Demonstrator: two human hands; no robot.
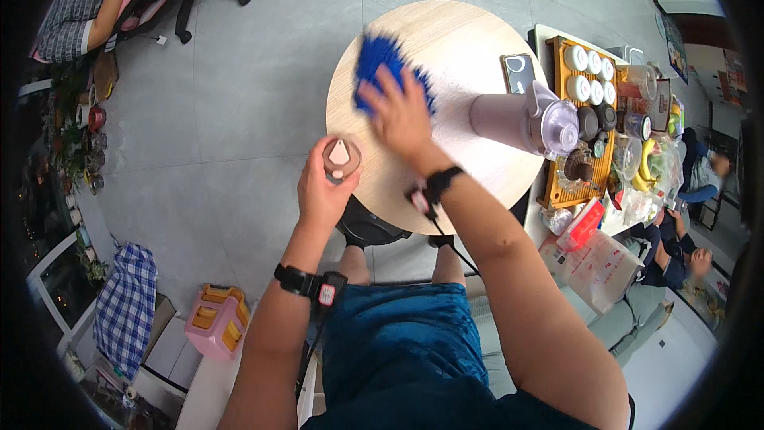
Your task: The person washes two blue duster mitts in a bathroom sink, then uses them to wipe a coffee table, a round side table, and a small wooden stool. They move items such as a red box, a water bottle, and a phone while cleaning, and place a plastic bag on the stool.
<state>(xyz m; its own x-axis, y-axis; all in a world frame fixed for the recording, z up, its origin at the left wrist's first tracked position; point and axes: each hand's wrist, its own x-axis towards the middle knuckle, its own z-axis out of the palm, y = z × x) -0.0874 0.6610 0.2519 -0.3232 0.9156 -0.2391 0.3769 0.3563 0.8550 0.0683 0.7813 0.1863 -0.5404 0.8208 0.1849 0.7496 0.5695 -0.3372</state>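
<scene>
My left hand (pixel 322 200) is wrapped around a small round container with a pinkish lid (pixel 340 154), held at the near left rim of the round wooden table (pixel 453 30). Over a blue shaggy cleaning cloth (pixel 379 55) lies my right hand (pixel 401 122), its fingers pressed onto the cloth against the tabletop. Slight blur covers this hand and the cloth. To their right stands a pale purple insulated jug (pixel 504 116) with a handle. Behind the jug, a phone (pixel 517 73) rests on the table near its right edge.
A wooden tea tray (pixel 558 77) on the right carries white lidded jars (pixel 576 58) and dark cups. Bananas (pixel 644 164) and bags lie beyond it. A seated person (pixel 89 6) is at the upper left near a chair base (pixel 186 12). Other people sit at far right.
</scene>
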